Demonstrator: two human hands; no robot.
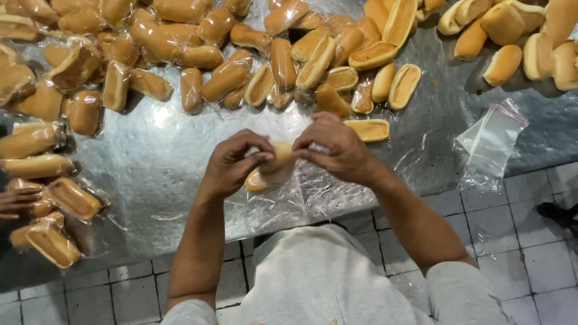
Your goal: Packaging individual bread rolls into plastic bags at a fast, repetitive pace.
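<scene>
My left hand [232, 164] and my right hand [336, 147] both pinch one long bread roll [272, 171] that sits inside a thin clear plastic bag. The roll hangs just above the shiny metal table [156, 156], near its front edge. Fingers of both hands close on the bag at the roll's upper end. Loose clear plastic [319, 192] lies crumpled on the table under my hands.
Many wrapped rolls [180, 48] are heaped at the back and left; unwrapped rolls [512, 36] pile at the back right. A stack of clear bags [490, 141] lies at the right edge. Another person's fingers [15, 201] reach in at far left. Tiled floor below.
</scene>
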